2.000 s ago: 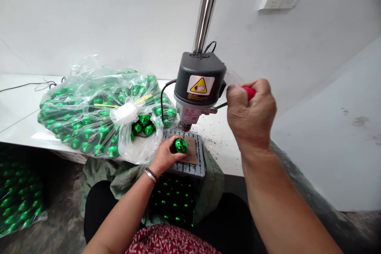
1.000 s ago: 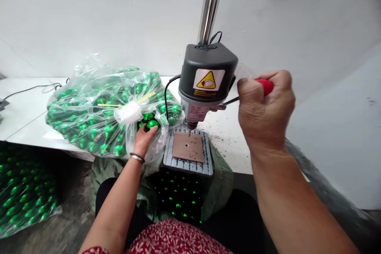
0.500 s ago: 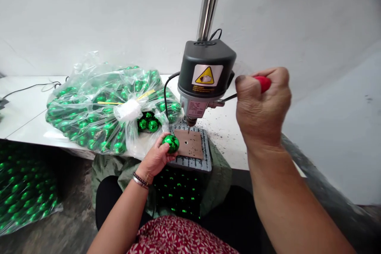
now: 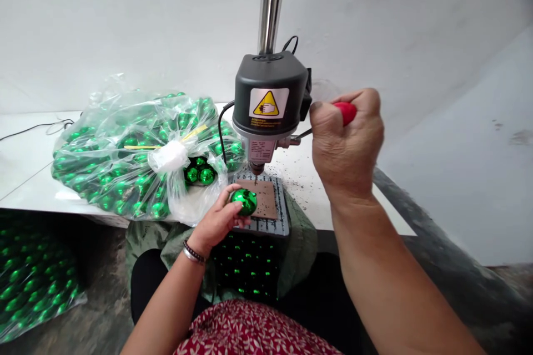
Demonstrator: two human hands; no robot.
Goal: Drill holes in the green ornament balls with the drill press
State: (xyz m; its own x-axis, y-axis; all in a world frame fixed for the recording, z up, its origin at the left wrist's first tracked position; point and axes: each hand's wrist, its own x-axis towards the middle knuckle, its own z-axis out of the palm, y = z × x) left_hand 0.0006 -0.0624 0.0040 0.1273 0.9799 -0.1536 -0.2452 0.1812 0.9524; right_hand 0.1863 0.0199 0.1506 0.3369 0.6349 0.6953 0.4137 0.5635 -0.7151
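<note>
My left hand (image 4: pixel 222 216) pinches a shiny green ball ornament (image 4: pixel 244 202) just in front of and below the drill bit (image 4: pixel 256 179). Dark patches on the ball look like reflections. My right hand (image 4: pixel 350 144) is wrapped round the red knob (image 4: pixel 345 113) of the lever on a small drill press (image 4: pixel 268 97), to the right of its dark grey housing. Under the bit lies a brown board (image 4: pixel 266 199) on the grey slotted base (image 4: pixel 283 216); the ball covers part of it. The bit and the ball appear apart.
A clear plastic bag (image 4: pixel 120 161) of green balls lies on the white table (image 4: pixel 25 188), left of the press. Another bag of green balls (image 4: pixel 37 272) is on the floor at left. Below the base, an open green sack (image 4: pixel 300 255) holds more. Dark shavings are scattered about the base.
My left hand has brought the green ball rightward relative to the press, nearer the bit and over the board, and turned it. My right hand keeps its grip on the knob. The view has shifted slightly.
</note>
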